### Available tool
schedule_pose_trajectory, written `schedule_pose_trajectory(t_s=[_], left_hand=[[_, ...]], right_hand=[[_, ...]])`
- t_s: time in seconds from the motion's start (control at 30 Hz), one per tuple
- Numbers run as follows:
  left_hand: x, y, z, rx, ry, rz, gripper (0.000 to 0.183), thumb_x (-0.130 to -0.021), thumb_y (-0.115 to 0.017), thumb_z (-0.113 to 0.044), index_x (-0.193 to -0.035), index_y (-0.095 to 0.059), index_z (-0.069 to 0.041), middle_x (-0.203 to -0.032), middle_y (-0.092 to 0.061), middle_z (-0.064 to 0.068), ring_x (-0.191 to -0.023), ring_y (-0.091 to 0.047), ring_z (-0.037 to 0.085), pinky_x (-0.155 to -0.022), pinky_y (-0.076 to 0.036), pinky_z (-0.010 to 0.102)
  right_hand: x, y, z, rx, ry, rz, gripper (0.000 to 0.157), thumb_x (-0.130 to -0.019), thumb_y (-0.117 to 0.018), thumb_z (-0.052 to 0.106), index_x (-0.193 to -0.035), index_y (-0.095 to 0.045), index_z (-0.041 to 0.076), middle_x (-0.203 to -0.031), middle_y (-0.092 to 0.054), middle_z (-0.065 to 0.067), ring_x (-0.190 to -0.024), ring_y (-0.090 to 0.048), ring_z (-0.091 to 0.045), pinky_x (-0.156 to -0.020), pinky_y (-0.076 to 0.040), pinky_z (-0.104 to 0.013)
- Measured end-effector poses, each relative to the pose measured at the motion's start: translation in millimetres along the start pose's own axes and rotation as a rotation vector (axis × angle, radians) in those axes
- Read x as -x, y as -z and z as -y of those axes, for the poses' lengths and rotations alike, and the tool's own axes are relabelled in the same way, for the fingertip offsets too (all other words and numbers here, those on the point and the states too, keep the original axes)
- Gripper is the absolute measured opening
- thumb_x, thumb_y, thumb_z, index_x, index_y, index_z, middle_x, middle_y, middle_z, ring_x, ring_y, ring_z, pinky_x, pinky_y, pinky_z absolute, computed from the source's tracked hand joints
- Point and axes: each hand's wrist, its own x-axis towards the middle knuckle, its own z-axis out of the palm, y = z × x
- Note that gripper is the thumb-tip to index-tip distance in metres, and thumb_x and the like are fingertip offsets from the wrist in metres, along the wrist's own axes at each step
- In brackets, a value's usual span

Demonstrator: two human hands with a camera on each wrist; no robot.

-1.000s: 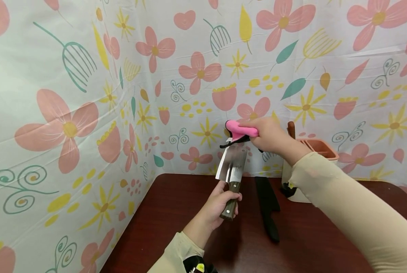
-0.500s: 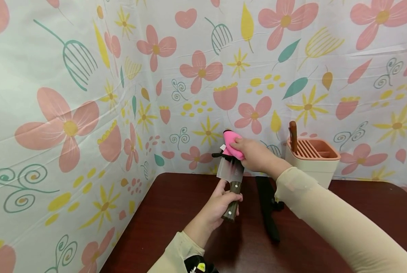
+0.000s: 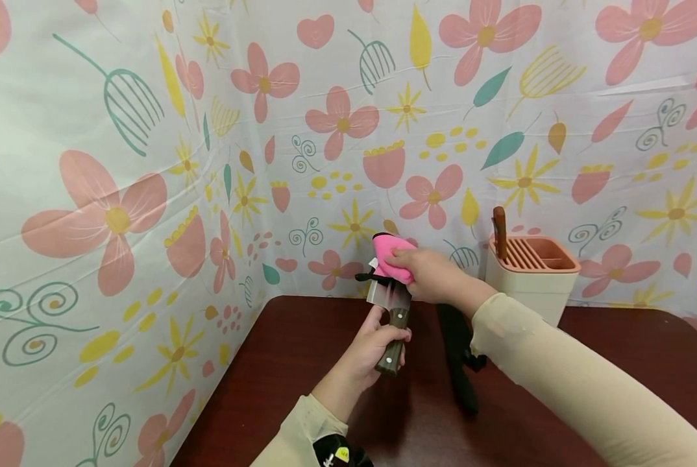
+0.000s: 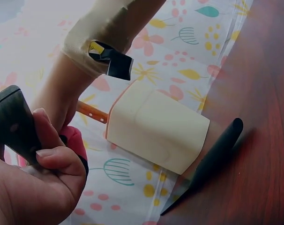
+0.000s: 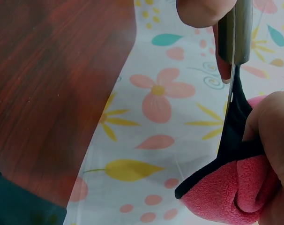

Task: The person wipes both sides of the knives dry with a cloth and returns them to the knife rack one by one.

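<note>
My left hand [image 3: 363, 353] grips the dark wooden handle of a cleaver [image 3: 392, 353], held above the table with its blade pointing away. A finger lies along the base of the blade. My right hand [image 3: 436, 275] holds a folded pink cloth [image 3: 394, 258] with black trim around the upper part of the blade; only a short steel strip shows near the handle. In the right wrist view the blade appears nearly edge-on, with the cloth [image 5: 221, 194] bunched at its far part. The left wrist view shows the handle [image 4: 13, 124] in my curled fingers.
A black knife [image 3: 464, 383] lies on the dark red table [image 3: 529, 402], right of the cleaver. Behind it stands a cream knife block [image 3: 535, 292] with an orange slotted top and a brown-handled knife [image 3: 500, 233] in it. A flower-patterned sheet [image 3: 337, 175] hangs close behind and at left.
My right hand has come down and slightly left with the cloth, from the blade's far end onto the blade, covering more steel. My left hand keeps its grip on the cleaver, nearly still.
</note>
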Motion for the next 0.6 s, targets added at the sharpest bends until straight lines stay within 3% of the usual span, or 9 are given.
schedule_pose_trajectory(t_s=[0.23, 0.6], left_hand=[[-0.8, 0.8, 0.2, 0.017, 0.004, -0.007, 0.060, -0.095, -0.054, -0.006, -0.150, -0.032, -0.015, -0.094, -0.056, 0.003, -0.053, -0.055, 0.009, -0.049, -0.050, 0.020], [-0.1, 2.2, -2.0, 0.037, 0.018, 0.018, 0.063, -0.099, -0.049, -0.005, -0.155, -0.028, -0.024, -0.094, -0.056, 0.002, -0.054, -0.055, 0.008, -0.049, -0.050, 0.019]], right_hand=[[6, 2.1, 8, -0.003, 0.012, 0.006, 0.061, -0.082, -0.059, -0.004, -0.141, -0.063, 0.010, -0.148, -0.059, -0.014, -0.135, -0.058, -0.036, -0.107, -0.050, -0.056], [17, 4.6, 20, 0.013, 0.080, -0.003, 0.058, -0.083, -0.061, -0.002, -0.140, -0.064, 0.012, -0.145, -0.061, -0.016, -0.137, -0.058, -0.032, -0.107, -0.050, -0.056]])
